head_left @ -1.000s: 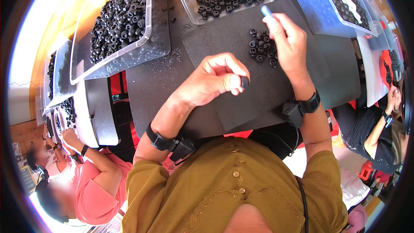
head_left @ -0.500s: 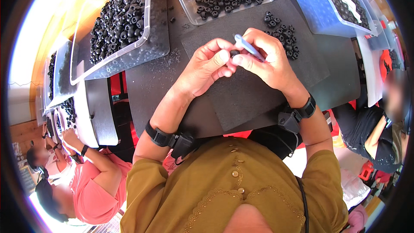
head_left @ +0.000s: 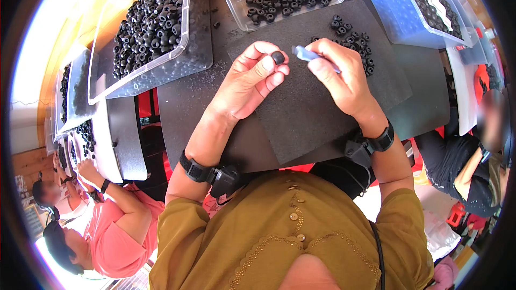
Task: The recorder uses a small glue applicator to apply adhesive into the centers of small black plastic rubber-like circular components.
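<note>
Between the thumb and fingertips of my left hand (head_left: 248,83) sits a small round black rubber-like piece (head_left: 278,57). My right hand (head_left: 344,78) is closed around a slim light-blue hand tool (head_left: 305,52), its short dark tip pointing left toward the piece. A small gap separates tip and piece, and both hands are raised over a dark square mat (head_left: 306,123). Behind my right hand, a loose cluster of similar black pieces (head_left: 357,43) lies on the mat, partly hidden by the fingers.
A clear bin (head_left: 185,56) heaped with black pieces stands at left. Another clear bin (head_left: 232,2) with fewer pieces is at the far middle, and a bluish bin (head_left: 384,16) at far right. Dark crumbs litter the table (head_left: 188,107). People sit at both sides.
My hands have drawn apart. The tool's tip has come away from the black piece, which now shows plainly in my left fingers. My right hand has shifted slightly right.
</note>
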A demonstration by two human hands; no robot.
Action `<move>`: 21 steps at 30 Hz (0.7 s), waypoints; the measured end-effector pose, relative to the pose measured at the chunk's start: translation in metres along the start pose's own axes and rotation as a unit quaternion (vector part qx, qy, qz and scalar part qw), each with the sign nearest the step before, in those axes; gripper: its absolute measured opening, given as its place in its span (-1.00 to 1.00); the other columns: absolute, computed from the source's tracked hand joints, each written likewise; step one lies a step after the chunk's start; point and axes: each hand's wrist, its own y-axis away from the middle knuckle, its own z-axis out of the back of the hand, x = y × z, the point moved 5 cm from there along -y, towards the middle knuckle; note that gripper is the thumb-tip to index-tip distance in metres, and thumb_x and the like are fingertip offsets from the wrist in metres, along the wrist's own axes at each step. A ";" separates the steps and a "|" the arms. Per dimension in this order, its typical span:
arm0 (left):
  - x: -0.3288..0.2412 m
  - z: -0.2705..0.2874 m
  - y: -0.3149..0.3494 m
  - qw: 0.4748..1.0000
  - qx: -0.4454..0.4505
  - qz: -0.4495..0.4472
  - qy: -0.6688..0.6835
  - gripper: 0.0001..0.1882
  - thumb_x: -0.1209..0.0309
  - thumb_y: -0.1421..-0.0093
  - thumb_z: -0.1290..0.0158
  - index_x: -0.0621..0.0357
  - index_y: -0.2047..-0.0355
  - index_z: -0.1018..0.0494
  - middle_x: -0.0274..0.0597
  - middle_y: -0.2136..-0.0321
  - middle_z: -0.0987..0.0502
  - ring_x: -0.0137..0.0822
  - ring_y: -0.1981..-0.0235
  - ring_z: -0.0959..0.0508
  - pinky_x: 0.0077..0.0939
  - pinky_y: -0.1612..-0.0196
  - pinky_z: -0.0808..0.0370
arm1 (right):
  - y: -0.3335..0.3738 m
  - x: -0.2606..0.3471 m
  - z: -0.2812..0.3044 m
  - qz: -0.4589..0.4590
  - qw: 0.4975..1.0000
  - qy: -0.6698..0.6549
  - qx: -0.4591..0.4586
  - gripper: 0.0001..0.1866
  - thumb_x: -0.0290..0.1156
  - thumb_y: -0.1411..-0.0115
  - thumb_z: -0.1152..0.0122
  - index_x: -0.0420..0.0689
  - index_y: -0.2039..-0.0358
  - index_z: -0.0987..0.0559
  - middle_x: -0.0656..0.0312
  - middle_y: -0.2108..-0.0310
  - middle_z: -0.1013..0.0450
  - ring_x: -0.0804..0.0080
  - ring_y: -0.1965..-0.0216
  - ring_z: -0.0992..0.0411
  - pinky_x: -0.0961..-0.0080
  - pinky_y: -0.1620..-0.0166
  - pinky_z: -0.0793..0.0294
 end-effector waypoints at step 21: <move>-0.011 0.003 0.002 0.995 0.005 -0.082 -0.063 -0.86 0.48 -0.26 -0.09 0.18 0.18 -0.44 -0.17 0.25 -0.56 -0.44 0.25 -0.56 -0.61 0.16 -0.54 | 0.000 0.009 -0.008 0.060 0.986 0.157 0.013 -0.83 -0.31 -0.16 -0.25 -0.14 0.37 -0.55 0.17 0.52 -0.44 0.13 0.52 -0.44 0.33 0.46 -0.40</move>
